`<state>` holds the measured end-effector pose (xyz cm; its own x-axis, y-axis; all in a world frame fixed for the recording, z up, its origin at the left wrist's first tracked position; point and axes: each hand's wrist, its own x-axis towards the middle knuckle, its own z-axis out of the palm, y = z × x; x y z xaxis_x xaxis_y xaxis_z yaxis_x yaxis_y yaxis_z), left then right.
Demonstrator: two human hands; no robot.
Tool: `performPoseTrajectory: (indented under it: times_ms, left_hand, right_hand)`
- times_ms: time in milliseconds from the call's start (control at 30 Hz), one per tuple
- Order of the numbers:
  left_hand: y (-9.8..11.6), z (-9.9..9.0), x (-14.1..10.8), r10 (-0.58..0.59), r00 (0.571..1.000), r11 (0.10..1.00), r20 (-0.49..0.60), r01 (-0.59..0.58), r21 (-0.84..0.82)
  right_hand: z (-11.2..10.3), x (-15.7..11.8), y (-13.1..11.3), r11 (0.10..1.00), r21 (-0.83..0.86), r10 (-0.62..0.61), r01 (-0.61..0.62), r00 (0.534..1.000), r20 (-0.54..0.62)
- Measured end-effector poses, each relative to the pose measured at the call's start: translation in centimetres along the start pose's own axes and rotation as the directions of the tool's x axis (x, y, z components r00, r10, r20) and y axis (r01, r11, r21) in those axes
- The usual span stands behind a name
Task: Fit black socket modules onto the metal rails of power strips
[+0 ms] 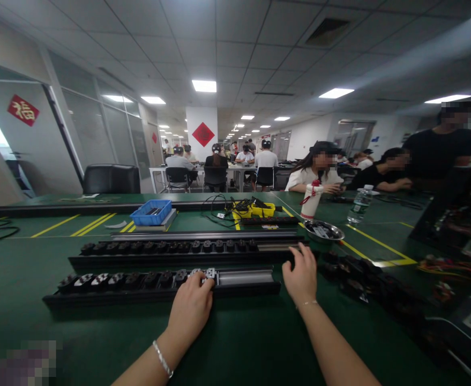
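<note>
My left hand [193, 303] rests at the front black rail [247, 288], fingers closed on a light-coloured socket module [210, 273] at the right end of its row. Left of it, several black and white socket modules [133, 281] sit in the rail's channel. To the right, the channel shows bare grey metal. My right hand [300, 273] is open, fingers stretched forward beside the right end of the second rail [139, 261]. That rail carries a row of black socket modules [173, 246]. Whether my right fingertips touch it, I cannot tell.
Farther back stand a blue bin [151, 213], a yellow tray [263, 210] with black cables, a metal bowl [324, 231], a white cup [311, 201] and a water bottle [359, 205]. Dark modules [356, 279] lie to the right. Several people sit across the room.
</note>
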<state>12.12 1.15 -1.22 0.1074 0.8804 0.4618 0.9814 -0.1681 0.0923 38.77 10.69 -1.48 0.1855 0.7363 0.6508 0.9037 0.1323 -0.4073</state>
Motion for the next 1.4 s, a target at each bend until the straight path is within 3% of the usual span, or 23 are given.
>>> performPoseTrajectory:
  times_ms: [67,167,233,333,1100,1400]
  left_hand:
    - [0.1,0.0,0.0,-0.005,1.0,1.0,0.006,0.005,0.025]
    - [0.2,-0.2,-0.1,-0.008,0.999,0.998,0.033,0.007,0.057]
    - [0.2,-0.4,0.0,-0.002,0.999,0.998,0.049,-0.001,0.068]
    - [0.1,-0.5,0.0,0.014,0.999,0.998,0.049,-0.018,0.065]
    - [-0.2,-0.5,0.2,-0.02,0.999,0.999,0.041,0.021,-0.03]
    - [-0.4,-0.1,0.3,0.022,1.0,0.994,0.0,-0.022,-0.109]
  right_hand:
    - [0.3,-1.2,-2.7,0.974,0.102,-0.213,0.203,0.971,0.106]
    - [0.7,-3.0,-5.9,0.892,0.233,-0.444,0.388,0.853,0.276]
    - [0.9,-3.8,-7.0,0.884,0.256,-0.463,0.391,0.806,0.368]
    - [0.8,-4.0,-7.2,0.892,0.25,-0.451,0.376,0.776,0.441]
    - [0.6,-3.9,-7.0,0.903,0.243,-0.427,0.353,0.795,0.431]
    - [0.6,-3.9,-7.0,0.903,0.234,-0.429,0.361,0.793,0.432]
